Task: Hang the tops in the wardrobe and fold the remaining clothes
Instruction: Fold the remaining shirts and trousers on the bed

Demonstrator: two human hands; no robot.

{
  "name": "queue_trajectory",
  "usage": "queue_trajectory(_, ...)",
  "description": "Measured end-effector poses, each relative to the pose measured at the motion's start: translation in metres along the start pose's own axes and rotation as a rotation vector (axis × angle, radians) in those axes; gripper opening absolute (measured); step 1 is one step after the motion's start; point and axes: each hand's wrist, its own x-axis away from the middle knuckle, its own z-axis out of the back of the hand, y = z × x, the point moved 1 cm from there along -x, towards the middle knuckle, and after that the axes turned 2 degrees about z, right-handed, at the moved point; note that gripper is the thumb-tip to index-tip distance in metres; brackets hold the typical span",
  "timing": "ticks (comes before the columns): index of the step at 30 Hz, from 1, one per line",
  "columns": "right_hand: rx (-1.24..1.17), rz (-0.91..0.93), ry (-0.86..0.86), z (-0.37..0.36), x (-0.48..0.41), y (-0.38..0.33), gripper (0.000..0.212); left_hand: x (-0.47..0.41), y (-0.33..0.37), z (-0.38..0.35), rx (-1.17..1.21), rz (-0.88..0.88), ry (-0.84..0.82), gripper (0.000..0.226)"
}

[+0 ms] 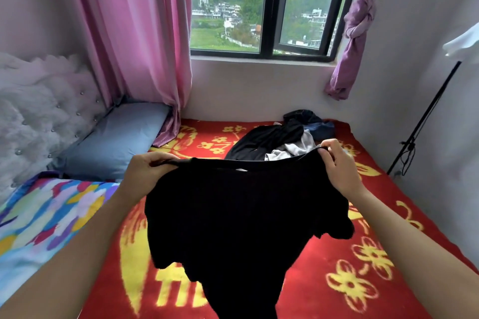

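Black top [241, 217], shoulders pinched in fingers of left hand [146, 172] and right hand [340, 167] (clothes heap [269, 141] beyond on red blanket [329, 251])

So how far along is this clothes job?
Nothing finished shows; no wardrobe or folded stack is in view. In hand: the left hand and right hand hold a black top up by its shoulders. Left: a loose pile of clothes on the red blanket.

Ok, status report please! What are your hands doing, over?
Left hand and right hand pinching the black top by its top edge, held above the red blanket. Clothes pile beyond it. Nothing blocking.
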Motion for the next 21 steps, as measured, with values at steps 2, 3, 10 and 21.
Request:
queue_trajectory(2,0.115,0.144,0.12,0.011,0.003,-0.01,0.018,-0.006,0.006,0.002,0.08,0.015,0.029,0.051)
queue_trajectory(3,0.161,0.203,0.152,0.015,0.005,-0.013,0.02,-0.007,0.008,0.001,0.092,0.019,0.023,0.052)
queue_trajectory(10,0.336,0.105,-0.239,0.016,0.037,-0.017,0.079,-0.001,-0.015,-0.008,0.195,0.125,-0.053,0.048)
queue_trajectory(21,0.192,-0.43,-0.654,0.016,0.104,-0.003,0.039,0.067,-0.043,-0.016,0.24,0.333,-0.301,0.034)
